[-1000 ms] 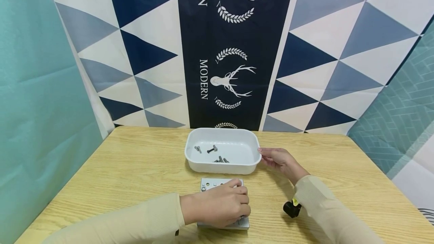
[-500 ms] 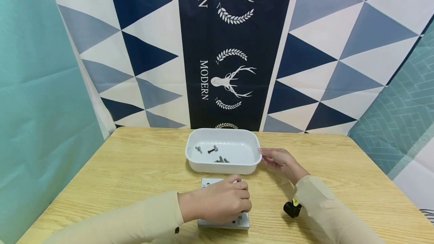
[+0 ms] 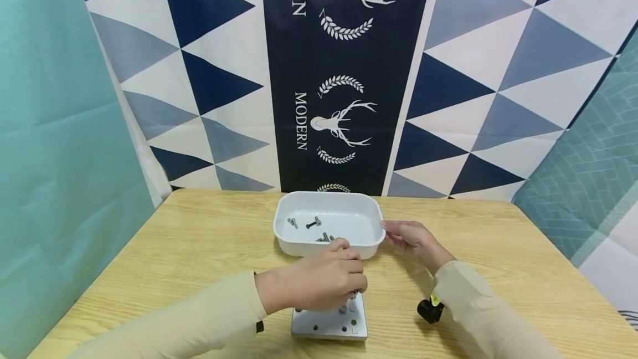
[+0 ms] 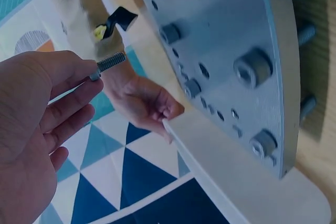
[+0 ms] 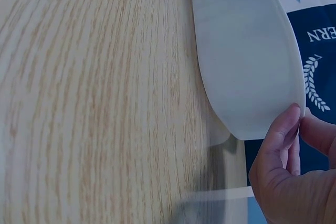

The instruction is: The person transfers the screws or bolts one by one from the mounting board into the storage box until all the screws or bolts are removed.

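My left hand is above the far part of a silver metal plate with holes, near the front wall of a white tub. In the left wrist view, thumb and fingertips pinch a threaded bolt, its thread pointing away from the fingers. Several socket-head bolts stand in the plate, one of them a large bolt; shanks poke out beneath. At the tub's right end, my right hand grips the rim between thumb and fingers, as the right wrist view also shows. Loose bolts lie inside the tub.
A small black device with a yellow patch sits at the right sleeve. The wooden table runs back to a patterned cloth, which hangs just behind the tub.
My left hand has lifted and moved away from me toward the tub, uncovering the near part of the plate. The right hand keeps its grip on the rim.
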